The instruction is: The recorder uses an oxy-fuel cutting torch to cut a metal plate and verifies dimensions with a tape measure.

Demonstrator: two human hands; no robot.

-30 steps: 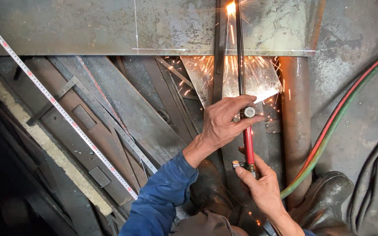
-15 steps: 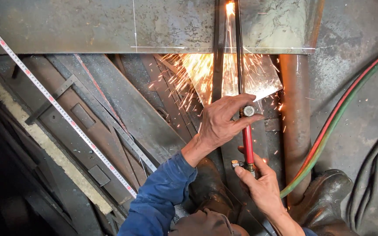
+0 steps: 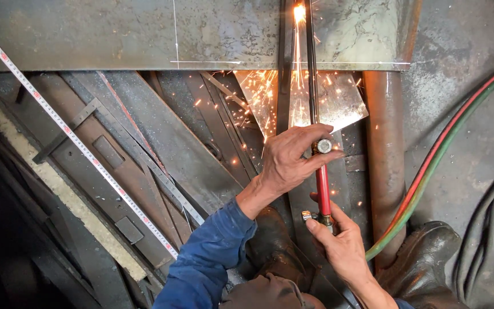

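Torch (image 3: 322, 189), red-handled, long-necked, tip seemingly sparking.

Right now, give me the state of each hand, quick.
Left hand: closed around the upper part of the cutting torch, by its round knob.
Right hand: fingers closed on the torch's lower end, near the valve.

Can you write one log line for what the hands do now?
left hand: grips torch | right hand: holds torch end | flame: on steel plate | sparks flying
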